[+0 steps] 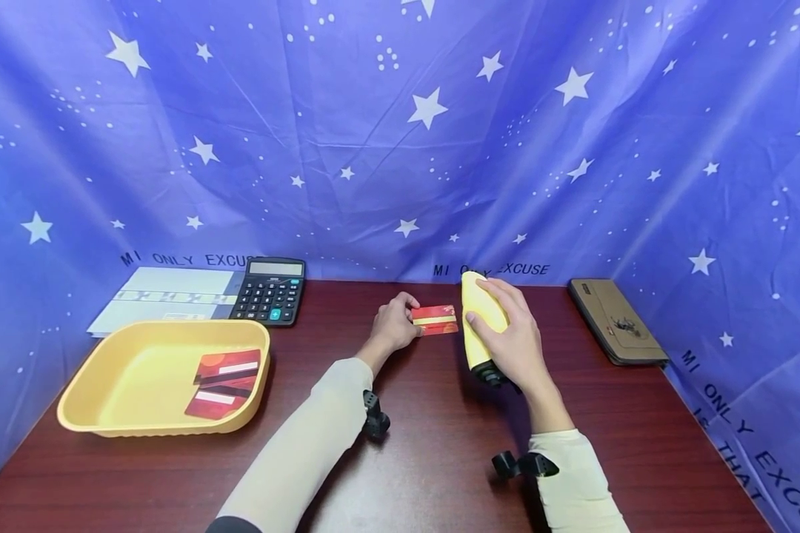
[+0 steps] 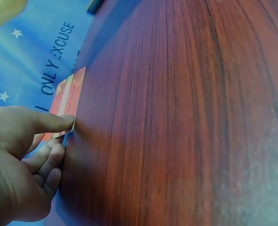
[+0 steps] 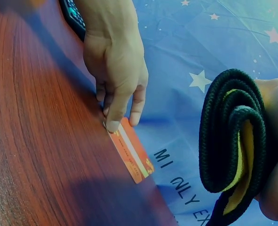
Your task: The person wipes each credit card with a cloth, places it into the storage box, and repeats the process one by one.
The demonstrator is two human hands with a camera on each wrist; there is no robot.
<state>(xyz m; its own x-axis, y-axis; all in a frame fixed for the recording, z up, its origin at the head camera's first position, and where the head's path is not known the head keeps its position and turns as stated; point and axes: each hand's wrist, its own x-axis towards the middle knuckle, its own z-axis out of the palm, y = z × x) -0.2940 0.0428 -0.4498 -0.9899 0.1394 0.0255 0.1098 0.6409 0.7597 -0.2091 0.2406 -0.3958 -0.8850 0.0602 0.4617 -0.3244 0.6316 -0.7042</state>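
Observation:
My left hand (image 1: 395, 326) pinches the near end of a red card (image 1: 435, 320) with a pale yellow stripe between thumb and fingers. In the left wrist view, the thumb lies over the card (image 2: 69, 101) while the other fingers curl beneath. My right hand (image 1: 516, 333) grips a folded yellow cloth (image 1: 481, 318) with black edging, just right of the card. The right wrist view shows the cloth's rolled black edge (image 3: 233, 127) in layers, with yellow inside.
At the left stands a yellow plastic basin (image 1: 127, 385) with several red cards (image 1: 227, 381) inside. Behind it are a black calculator (image 1: 270, 291) and a white patterned box (image 1: 167, 292). A brown wallet (image 1: 616, 320) lies at the back right. A blue starry curtain (image 1: 347, 133) borders the table.

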